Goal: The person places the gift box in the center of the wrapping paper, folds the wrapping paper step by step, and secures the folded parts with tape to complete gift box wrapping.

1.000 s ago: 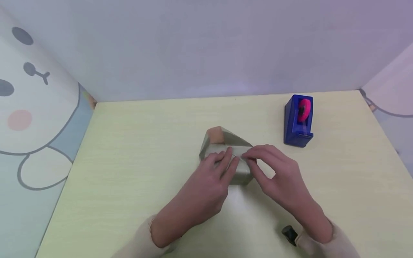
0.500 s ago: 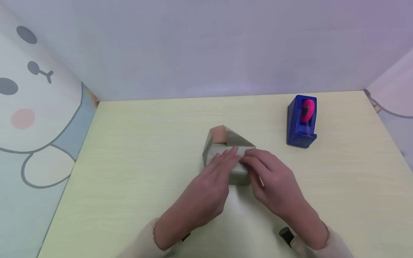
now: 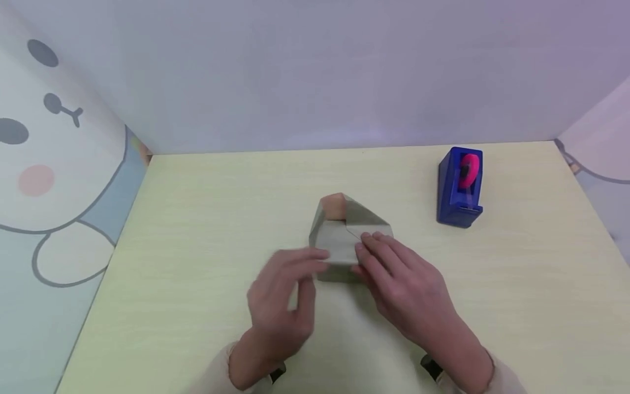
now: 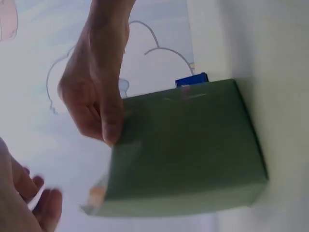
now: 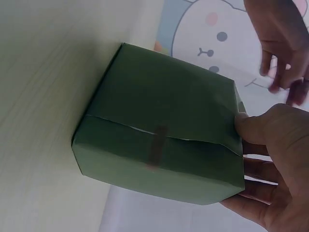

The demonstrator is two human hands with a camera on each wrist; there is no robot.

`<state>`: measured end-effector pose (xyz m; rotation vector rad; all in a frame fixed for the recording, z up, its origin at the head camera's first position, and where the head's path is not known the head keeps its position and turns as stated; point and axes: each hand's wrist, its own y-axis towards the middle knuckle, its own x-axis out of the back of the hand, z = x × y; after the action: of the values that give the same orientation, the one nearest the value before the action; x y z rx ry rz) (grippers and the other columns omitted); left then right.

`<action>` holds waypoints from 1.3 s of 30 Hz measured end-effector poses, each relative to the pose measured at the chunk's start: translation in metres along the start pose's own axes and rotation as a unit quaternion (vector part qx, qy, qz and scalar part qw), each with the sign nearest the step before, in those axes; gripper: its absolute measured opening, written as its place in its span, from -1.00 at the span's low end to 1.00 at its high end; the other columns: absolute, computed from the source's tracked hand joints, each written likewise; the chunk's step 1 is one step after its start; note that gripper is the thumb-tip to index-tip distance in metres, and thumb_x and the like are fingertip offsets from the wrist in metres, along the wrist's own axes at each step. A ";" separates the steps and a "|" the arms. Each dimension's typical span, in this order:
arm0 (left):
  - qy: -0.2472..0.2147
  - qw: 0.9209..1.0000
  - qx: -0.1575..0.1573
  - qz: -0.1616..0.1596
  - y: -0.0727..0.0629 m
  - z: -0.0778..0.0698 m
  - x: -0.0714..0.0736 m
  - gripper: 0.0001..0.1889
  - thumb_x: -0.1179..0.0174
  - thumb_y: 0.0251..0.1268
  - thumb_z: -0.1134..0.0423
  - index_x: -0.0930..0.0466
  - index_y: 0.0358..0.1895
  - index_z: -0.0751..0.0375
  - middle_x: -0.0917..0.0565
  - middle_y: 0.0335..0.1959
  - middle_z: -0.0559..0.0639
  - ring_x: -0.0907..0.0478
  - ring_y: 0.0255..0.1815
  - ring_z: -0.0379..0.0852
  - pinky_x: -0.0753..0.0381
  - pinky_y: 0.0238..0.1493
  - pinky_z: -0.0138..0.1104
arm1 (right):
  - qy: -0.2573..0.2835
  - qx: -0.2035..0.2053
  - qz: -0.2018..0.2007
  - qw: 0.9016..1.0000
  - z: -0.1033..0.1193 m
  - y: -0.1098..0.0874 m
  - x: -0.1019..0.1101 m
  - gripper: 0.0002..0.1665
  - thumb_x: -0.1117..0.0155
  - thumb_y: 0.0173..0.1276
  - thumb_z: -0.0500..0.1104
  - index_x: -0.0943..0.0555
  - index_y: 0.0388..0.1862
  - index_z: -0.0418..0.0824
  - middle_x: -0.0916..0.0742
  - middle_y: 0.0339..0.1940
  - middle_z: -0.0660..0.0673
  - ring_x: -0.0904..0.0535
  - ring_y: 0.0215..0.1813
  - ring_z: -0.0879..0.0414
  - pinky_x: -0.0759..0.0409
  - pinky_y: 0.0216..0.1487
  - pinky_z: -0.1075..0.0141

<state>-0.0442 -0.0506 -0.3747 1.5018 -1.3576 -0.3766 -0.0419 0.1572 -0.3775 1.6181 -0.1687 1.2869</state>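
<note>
A box wrapped in green paper (image 3: 337,246) stands on the table, its upper end covered by folded flaps. An orange-brown patch (image 3: 333,207) shows at the far side of that end. My right hand (image 3: 408,290) holds the flap at the right, its fingers on top and its thumb (image 5: 253,128) against the side face. My left hand (image 3: 283,301) is just off the near left of the box, fingers bent loosely, with nothing in it. A strip of tape (image 5: 157,147) crosses a paper seam on the side in the right wrist view.
A blue tape dispenser (image 3: 458,189) with a pink roll stands at the back right of the pale table (image 3: 197,219). A plain wall panel (image 3: 315,76) rises behind the table, and a cartoon-printed panel (image 3: 59,164) borders its left side.
My left hand has lifted from the folded end and moved toward the near left. The right hand's fingers have spread over the flap and shifted slightly left. The box stays in place.
</note>
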 end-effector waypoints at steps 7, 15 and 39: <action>0.070 0.975 0.207 0.041 -0.023 0.018 0.006 -0.73 -0.37 0.27 0.35 -0.61 0.00 0.25 -0.62 -0.18 0.03 -0.39 -0.38 -0.19 -0.31 -0.42 -0.52 | 0.004 -0.001 0.006 1.000 -0.001 0.000 -0.002 -0.47 0.03 0.72 0.02 -0.78 0.00 -0.29 -0.83 0.01 -0.25 -0.78 0.06 -0.16 -0.77 0.05 0.02; 0.067 0.982 0.168 0.062 -0.025 0.018 -0.002 -0.81 -0.40 0.29 0.35 -0.70 -0.06 0.20 -0.72 -0.17 -0.01 -0.56 -0.33 -0.14 -0.49 -0.37 -0.37 | 0.027 0.004 -0.019 0.999 -0.006 -0.001 -0.003 -0.49 -0.02 0.70 0.05 -0.79 0.01 -0.27 -0.84 0.01 -0.21 -0.79 0.06 -0.11 -0.76 0.05 0.04; 0.097 0.978 -0.004 0.184 -0.029 0.030 0.002 -0.61 -0.23 0.48 0.23 -0.66 0.29 0.22 -0.62 0.22 0.09 -0.51 0.22 0.08 -0.50 0.04 -0.02 | 0.044 0.016 -0.048 0.998 -0.011 -0.004 -0.005 -0.55 -0.11 0.66 0.04 -0.80 0.02 -0.25 -0.85 0.01 -0.18 -0.80 0.05 -0.08 -0.74 0.06 0.06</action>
<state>-0.0507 -0.0712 -0.4102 1.2131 -1.4366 -0.0005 -0.0490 0.1654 -0.3854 1.5749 -0.0153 1.2892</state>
